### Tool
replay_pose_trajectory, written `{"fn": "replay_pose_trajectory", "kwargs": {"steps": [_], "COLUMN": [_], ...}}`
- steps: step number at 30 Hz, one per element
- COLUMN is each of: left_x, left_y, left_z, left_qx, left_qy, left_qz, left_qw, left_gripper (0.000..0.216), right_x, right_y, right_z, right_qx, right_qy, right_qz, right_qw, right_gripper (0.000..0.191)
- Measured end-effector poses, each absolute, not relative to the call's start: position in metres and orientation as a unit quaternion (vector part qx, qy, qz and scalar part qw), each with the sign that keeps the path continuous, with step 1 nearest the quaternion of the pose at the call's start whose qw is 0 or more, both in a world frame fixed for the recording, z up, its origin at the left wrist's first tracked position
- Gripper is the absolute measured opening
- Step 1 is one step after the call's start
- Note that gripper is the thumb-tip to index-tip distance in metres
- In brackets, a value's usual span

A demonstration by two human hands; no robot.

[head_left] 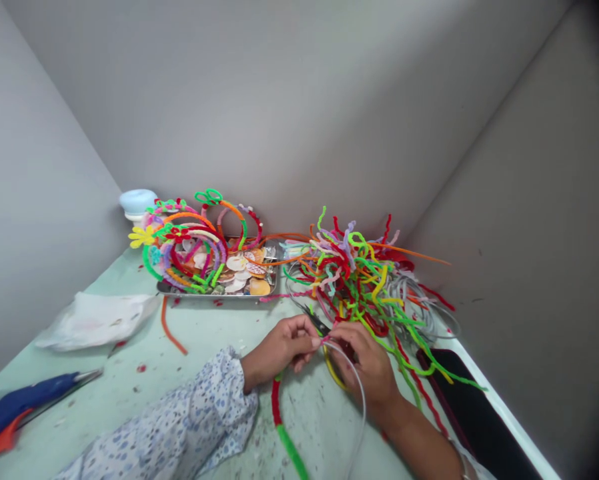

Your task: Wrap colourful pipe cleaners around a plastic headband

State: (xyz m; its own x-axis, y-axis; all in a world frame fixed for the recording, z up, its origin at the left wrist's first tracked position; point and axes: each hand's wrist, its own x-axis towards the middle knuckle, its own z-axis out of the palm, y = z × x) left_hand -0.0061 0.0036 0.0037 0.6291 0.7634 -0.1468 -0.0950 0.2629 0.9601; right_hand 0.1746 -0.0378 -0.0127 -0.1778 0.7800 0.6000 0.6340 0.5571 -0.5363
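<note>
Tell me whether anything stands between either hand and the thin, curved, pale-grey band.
Nothing visible does: the left hand and right hand pinch the band near its upper end, at a fuzzy pink strip. Scissors with black blades and a yellow handle show beyond and beneath the right hand, not in between.

Pale green, spotted tabletop against grey walls, the right-hand wall in deeper shadow.
</note>
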Motion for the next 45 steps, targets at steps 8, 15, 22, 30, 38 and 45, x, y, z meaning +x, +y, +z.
{"fn": "replay_pose_trajectory", "kwargs": {"steps": [8, 15, 22, 30, 38, 45], "left_x": [-0.004, -0.004, -0.005, -0.005, -0.004, -0.003], "left_y": [0.004, 0.004, 0.003, 0.002, 0.001, 0.002], "left_z": [0.0, 0.002, 0.003, 0.0, 0.002, 0.001], "left_qx": [0.558, 0.576, 0.58, 0.59, 0.584, 0.574], "left_qy": [0.328, 0.339, 0.328, 0.332, 0.341, 0.356], "left_qz": [0.344, 0.341, 0.346, 0.344, 0.333, 0.333], "left_qw": [0.68, 0.661, 0.661, 0.651, 0.657, 0.658], "left_gripper": [0.021, 0.018, 0.017, 0.016, 0.016, 0.016], "right_x": [0.173, 0.17, 0.17, 0.167, 0.168, 0.166], "right_y": [-0.039, -0.038, -0.036, -0.033, -0.033, -0.034], "right_z": [-0.004, 0.003, 0.007, 0.01, 0.007, 0.001], "right_qx": [-0.524, -0.51, -0.514, -0.538, -0.543, -0.548], "right_qy": [-0.648, -0.62, -0.59, -0.555, -0.55, -0.57], "right_qz": [0.319, 0.423, 0.489, 0.501, 0.496, 0.457], "right_qw": [0.452, 0.42, 0.385, 0.389, 0.395, 0.408], "right_gripper": [0.036, 0.027, 0.03, 0.022, 0.021, 0.02]}}
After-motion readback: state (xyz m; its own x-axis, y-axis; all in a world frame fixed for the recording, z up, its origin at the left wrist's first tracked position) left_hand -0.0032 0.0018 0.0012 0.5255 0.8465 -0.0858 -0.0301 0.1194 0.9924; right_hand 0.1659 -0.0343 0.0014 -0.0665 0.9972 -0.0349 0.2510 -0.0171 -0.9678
